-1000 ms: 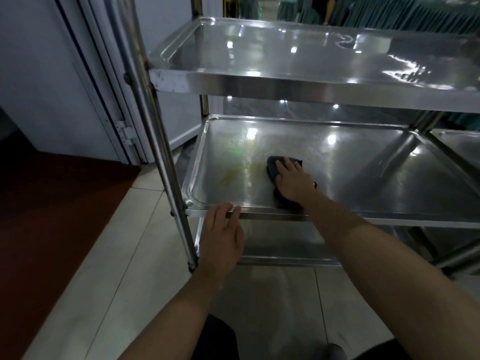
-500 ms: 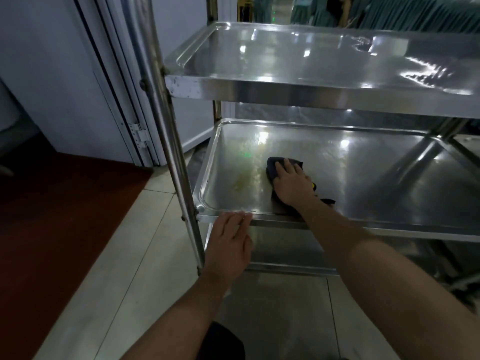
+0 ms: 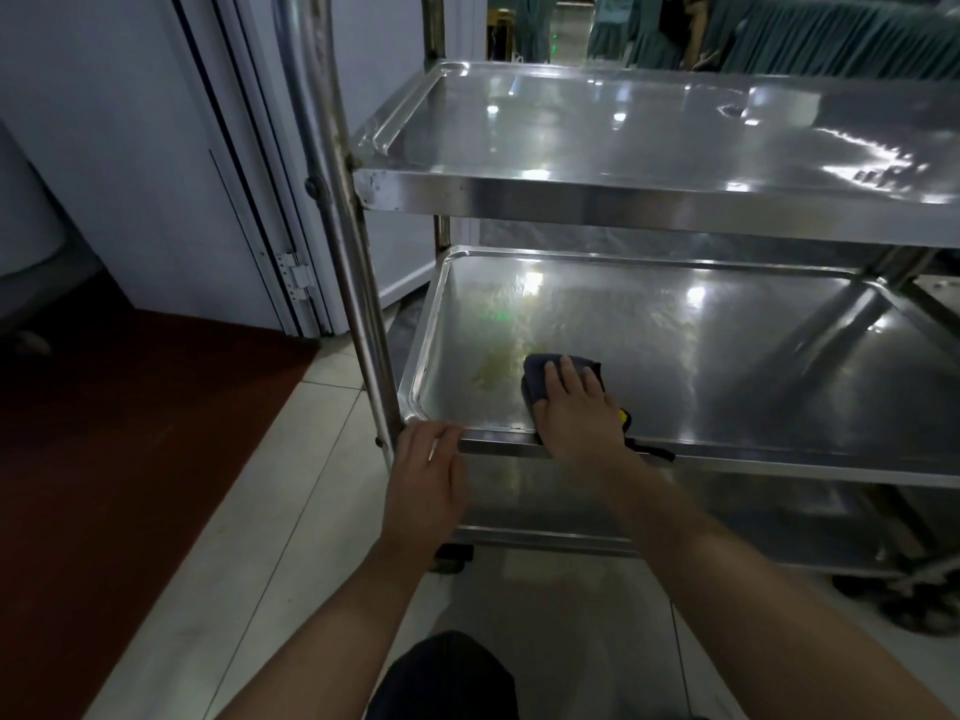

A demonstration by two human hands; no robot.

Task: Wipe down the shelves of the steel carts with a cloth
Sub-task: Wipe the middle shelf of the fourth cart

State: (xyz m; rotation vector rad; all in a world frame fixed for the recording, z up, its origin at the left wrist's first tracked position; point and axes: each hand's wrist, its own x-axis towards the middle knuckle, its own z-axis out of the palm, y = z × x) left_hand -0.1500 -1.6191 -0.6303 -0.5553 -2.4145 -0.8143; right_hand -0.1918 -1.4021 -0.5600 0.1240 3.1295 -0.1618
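Note:
A steel cart with three shelves stands in front of me. On its middle shelf (image 3: 737, 350) my right hand (image 3: 576, 415) presses flat on a dark blue cloth (image 3: 537, 374), close to the front rim at the left half. A yellowish smear (image 3: 491, 368) lies on the steel just left of the cloth. My left hand (image 3: 426, 475) rests with its fingers on the front rim by the left corner post (image 3: 353, 283). The top shelf (image 3: 623, 142) is bare and shiny. The bottom shelf (image 3: 524, 504) shows below my hands.
A white door and frame (image 3: 249, 189) stand left of the cart, with red carpet (image 3: 104, 459) beside pale floor tiles (image 3: 291, 511). A second steel cart (image 3: 935, 309) adjoins on the right. Cart wheels (image 3: 452, 559) sit on the floor. Green drapes (image 3: 831, 39) hang behind.
My right hand has drawn the cloth back toward the shelf's front rim. My left hand stays on the rim by the corner. My view has shifted, so the cart sits further right.

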